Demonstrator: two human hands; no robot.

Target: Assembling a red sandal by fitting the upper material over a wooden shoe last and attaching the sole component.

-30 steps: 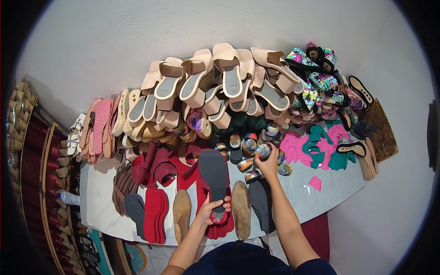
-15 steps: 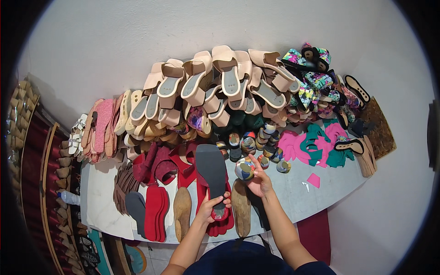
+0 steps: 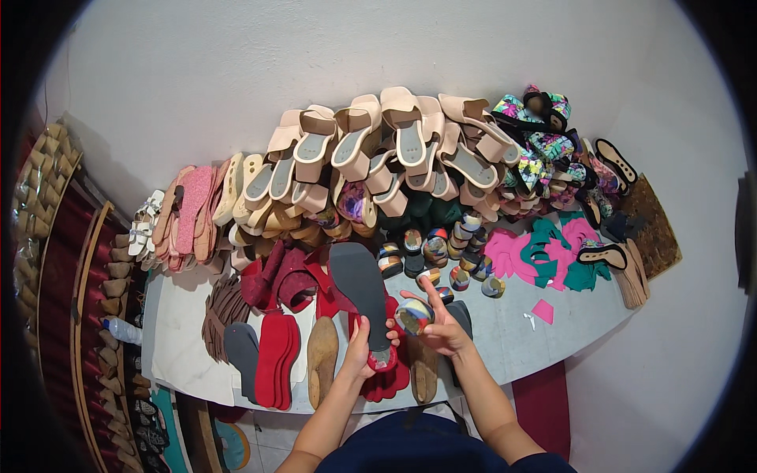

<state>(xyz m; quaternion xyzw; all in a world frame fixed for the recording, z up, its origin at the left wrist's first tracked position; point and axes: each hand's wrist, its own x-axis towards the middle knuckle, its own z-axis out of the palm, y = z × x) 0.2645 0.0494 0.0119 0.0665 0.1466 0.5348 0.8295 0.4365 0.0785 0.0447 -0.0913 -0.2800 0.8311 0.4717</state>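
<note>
My left hand (image 3: 363, 347) is closed around the narrow end of a shoe sole (image 3: 359, 276), dark grey on the face turned up and red at the heel end. My right hand (image 3: 451, 335), just to its right, grips a rounded heel block (image 3: 413, 316) covered in a multicoloured patchwork pattern. Its index finger sticks up behind the block. A small gap separates the block from the sole. Below the two hands lie red insole pieces (image 3: 386, 386), partly covered by the left hand and sole, and a wooden shoe last (image 3: 424, 370).
Another wooden last (image 3: 322, 359) lies left of my left hand, beside red insoles (image 3: 277, 363) and grey insoles (image 3: 241, 355). Behind are more patterned heel blocks (image 3: 435, 248) and piled beige heeled sandals (image 3: 406, 142). Pink and green scraps (image 3: 544, 252) lie at right.
The patterned heel block has come lower and slightly left, nearer the sole, and is turned in my right hand. My left hand still holds the sole. The whole view has shifted slightly.
</note>
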